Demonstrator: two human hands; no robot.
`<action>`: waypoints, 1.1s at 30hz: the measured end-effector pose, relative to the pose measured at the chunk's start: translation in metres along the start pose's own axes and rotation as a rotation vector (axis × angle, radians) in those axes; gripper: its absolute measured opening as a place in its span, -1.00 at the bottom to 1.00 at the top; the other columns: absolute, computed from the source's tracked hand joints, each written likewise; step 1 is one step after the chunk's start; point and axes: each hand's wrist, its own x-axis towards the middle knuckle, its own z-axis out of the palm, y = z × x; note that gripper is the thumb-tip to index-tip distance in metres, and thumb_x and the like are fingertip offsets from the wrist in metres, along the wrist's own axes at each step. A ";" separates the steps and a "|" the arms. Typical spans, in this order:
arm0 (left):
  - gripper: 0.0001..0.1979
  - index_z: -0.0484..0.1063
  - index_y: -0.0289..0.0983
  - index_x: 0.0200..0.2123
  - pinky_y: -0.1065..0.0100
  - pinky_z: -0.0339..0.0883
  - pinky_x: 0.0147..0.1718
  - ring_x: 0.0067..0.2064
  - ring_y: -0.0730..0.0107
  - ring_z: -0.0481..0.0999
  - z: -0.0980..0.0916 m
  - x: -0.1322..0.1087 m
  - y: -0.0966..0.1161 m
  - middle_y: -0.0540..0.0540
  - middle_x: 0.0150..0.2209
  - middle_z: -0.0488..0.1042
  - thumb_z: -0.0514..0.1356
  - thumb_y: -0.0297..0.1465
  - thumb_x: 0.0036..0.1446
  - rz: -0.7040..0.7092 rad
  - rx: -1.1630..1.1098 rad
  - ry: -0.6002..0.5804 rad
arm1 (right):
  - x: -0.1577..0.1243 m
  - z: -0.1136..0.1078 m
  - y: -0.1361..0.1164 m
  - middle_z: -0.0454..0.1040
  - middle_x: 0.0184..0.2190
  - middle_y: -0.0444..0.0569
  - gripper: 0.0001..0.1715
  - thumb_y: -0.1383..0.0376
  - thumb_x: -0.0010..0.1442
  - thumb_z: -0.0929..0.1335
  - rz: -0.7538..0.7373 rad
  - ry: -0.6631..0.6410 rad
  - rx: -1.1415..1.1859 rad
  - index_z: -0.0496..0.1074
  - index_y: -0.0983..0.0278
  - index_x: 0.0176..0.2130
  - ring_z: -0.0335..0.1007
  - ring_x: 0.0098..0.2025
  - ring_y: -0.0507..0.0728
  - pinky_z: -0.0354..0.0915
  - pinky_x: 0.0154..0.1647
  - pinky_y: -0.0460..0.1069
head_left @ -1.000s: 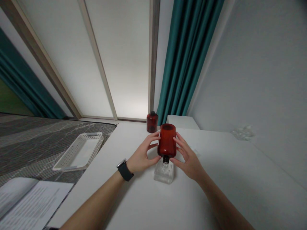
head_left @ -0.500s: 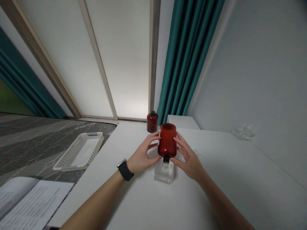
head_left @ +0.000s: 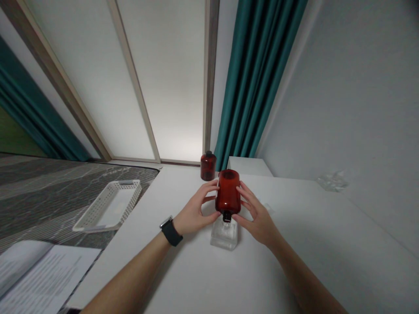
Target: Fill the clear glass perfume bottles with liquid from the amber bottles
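"Amber-red and see-through, that bottle (head_left: 228, 194) in the middle. How is it held?"

"Upside down, between both hands. The left hand (head_left: 195, 214) curves along one side, the right hand (head_left: 258, 217) along the other, fingers parted and bent against the wall, thumbs down near the dark neck (head_left: 227, 216)."

"And below the neck?"

"A clear, squarish container (head_left: 224, 239) standing on the white surface (head_left: 190, 279). The neck lines up with its top; I can't tell whether they touch."

"Is there liquid in either one?"

"Can't say. The red wall is too dark to read, and the clear one shows only bright reflections."

"Any other containers?"

"A second amber-red bottle (head_left: 208, 168) stands upright at the far edge, its dark top uppermost; its contents can't be made out either. Beyond the left edge lies a white perforated basket (head_left: 132, 204), its pale bottom showing."

"What's that on the right?"

"Crumpled clear plastic (head_left: 333, 181), near the wall, well apart from the hands."
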 end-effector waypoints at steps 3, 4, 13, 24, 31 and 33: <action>-0.42 0.25 -0.08 0.18 -0.06 0.30 0.21 0.36 0.01 0.13 0.000 0.000 0.000 -0.20 0.35 0.09 0.28 -0.52 0.12 -0.002 0.002 -0.005 | 0.000 0.000 0.000 -0.06 0.45 -0.04 -0.23 0.27 0.15 0.48 0.008 0.004 0.005 0.26 0.01 0.28 -0.08 0.45 0.32 0.23 0.32 0.25; -0.42 0.25 -0.08 0.18 -0.05 0.31 0.20 0.36 0.02 0.13 0.000 0.000 0.000 -0.20 0.35 0.09 0.27 -0.53 0.12 -0.004 0.004 -0.006 | 0.000 0.000 0.000 -0.05 0.45 -0.03 -0.23 0.26 0.15 0.48 0.010 0.006 0.003 0.26 0.02 0.28 -0.07 0.44 0.33 0.24 0.31 0.25; -0.47 0.25 -0.09 0.20 -0.01 0.39 0.10 0.24 0.01 0.29 0.000 0.000 -0.001 -0.21 0.24 0.25 0.27 -0.41 0.18 -0.022 0.065 0.006 | 0.004 0.004 0.001 0.15 0.35 0.04 -0.30 0.17 0.18 0.43 0.072 0.014 -0.017 0.25 0.04 0.27 0.21 0.30 0.32 0.34 0.20 0.24; -0.57 0.29 0.00 0.26 -0.11 0.01 0.33 0.26 0.08 0.29 -0.007 0.002 -0.040 -0.07 0.18 0.39 0.04 -0.27 0.35 -0.165 0.011 0.024 | 0.025 0.020 0.008 0.49 0.03 0.08 -0.46 -0.08 0.27 0.25 0.306 0.160 -0.138 0.38 0.17 0.07 0.45 0.00 0.27 0.42 -0.02 0.18; -0.57 0.30 -0.09 0.25 -0.11 -0.05 0.34 0.29 0.08 0.24 0.008 0.008 -0.049 -0.11 0.21 0.37 0.04 -0.31 0.33 -0.208 0.009 0.112 | 0.047 0.018 0.012 0.49 -0.10 0.03 -0.47 -0.17 0.27 0.20 0.357 0.226 -0.194 0.46 0.11 -0.08 0.43 -0.06 0.26 0.40 -0.12 0.12; -0.57 0.29 -0.12 0.24 -0.10 -0.03 0.33 0.28 0.06 0.24 0.013 0.007 -0.050 -0.14 0.22 0.36 0.04 -0.32 0.33 -0.221 0.010 0.144 | 0.052 0.017 0.014 0.49 -0.10 0.04 -0.46 -0.17 0.28 0.19 0.365 0.230 -0.198 0.48 0.12 -0.11 0.42 -0.04 0.27 0.39 -0.11 0.13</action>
